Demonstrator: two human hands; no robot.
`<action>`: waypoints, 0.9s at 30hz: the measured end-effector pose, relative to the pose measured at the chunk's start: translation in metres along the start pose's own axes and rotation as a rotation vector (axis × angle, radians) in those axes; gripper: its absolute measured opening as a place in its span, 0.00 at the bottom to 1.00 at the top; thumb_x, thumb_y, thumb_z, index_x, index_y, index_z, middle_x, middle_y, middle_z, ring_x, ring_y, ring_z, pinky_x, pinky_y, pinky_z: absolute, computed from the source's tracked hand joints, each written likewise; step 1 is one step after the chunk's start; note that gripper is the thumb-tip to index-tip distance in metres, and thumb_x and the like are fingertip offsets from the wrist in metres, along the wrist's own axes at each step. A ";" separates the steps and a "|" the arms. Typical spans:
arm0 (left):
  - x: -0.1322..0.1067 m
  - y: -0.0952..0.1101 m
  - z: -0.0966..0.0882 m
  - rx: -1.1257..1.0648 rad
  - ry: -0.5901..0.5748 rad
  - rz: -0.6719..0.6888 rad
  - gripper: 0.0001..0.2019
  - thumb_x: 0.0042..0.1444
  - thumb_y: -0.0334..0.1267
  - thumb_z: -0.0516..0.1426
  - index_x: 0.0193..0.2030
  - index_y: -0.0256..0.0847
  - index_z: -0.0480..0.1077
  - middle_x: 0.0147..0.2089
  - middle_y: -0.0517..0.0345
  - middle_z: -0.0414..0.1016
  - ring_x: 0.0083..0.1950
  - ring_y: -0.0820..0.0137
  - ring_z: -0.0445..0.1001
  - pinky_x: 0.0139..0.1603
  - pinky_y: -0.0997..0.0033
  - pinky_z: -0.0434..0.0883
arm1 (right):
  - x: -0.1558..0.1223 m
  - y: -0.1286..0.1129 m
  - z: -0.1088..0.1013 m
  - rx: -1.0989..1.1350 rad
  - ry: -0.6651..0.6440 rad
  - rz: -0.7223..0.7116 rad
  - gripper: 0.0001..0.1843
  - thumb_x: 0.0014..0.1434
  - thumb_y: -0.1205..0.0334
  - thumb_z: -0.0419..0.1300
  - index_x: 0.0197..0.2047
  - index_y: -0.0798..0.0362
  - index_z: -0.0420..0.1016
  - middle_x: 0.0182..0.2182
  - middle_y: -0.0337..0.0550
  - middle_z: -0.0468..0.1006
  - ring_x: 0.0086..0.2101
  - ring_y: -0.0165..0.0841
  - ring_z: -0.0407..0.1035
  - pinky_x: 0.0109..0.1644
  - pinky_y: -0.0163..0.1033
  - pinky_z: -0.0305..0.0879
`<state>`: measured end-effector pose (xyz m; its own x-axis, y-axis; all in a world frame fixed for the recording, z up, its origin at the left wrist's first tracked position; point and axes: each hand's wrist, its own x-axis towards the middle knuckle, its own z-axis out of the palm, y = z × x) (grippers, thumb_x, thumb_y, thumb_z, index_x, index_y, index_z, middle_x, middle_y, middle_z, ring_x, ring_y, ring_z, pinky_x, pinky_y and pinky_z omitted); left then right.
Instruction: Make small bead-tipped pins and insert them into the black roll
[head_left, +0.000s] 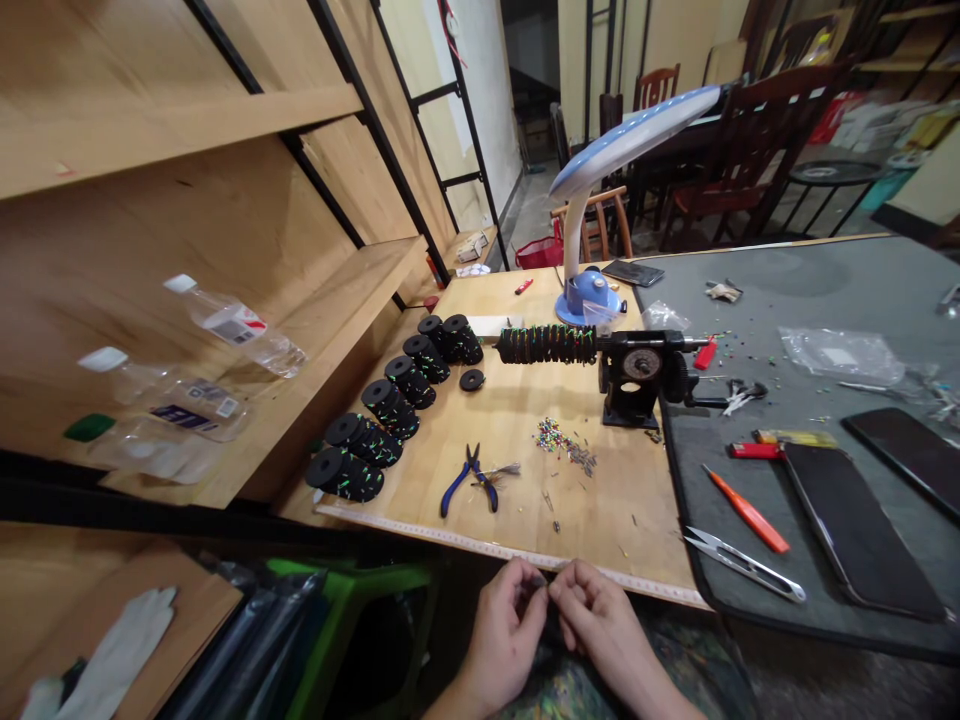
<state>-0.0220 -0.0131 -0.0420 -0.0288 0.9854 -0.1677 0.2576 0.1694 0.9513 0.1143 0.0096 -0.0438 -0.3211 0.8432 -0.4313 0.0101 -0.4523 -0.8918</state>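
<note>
At the table's front edge, my left hand and my right hand meet with fingertips pinched close together. Something tiny and dark shows between them, too small to name. Beyond them on the wooden tabletop lie blue-handled pliers, open, next to a bundle of thin wires. Small coloured beads and little metal pieces are heaped to the right. Farther back, a hand-cranked winder carries a row of black foam spools wound with line.
Several wound black spools stand along the left edge. A blue desk lamp rises behind the winder. On the grey mat lie snips, an orange-handled tool and a phone. Plastic bottles lie on the left shelf.
</note>
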 end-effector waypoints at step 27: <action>0.001 0.000 0.003 -0.076 -0.061 -0.064 0.04 0.54 0.34 0.56 0.29 0.38 0.67 0.27 0.60 0.69 0.30 0.71 0.67 0.33 0.76 0.65 | 0.005 0.008 -0.001 0.242 0.091 -0.045 0.22 0.51 0.40 0.60 0.28 0.50 0.61 0.10 0.22 0.56 0.14 0.22 0.45 0.20 0.31 0.39</action>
<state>-0.0191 -0.0124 -0.0425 0.0170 0.9701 -0.2420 0.1833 0.2349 0.9546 0.1133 0.0106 -0.0538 -0.2289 0.8820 -0.4119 -0.2329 -0.4604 -0.8566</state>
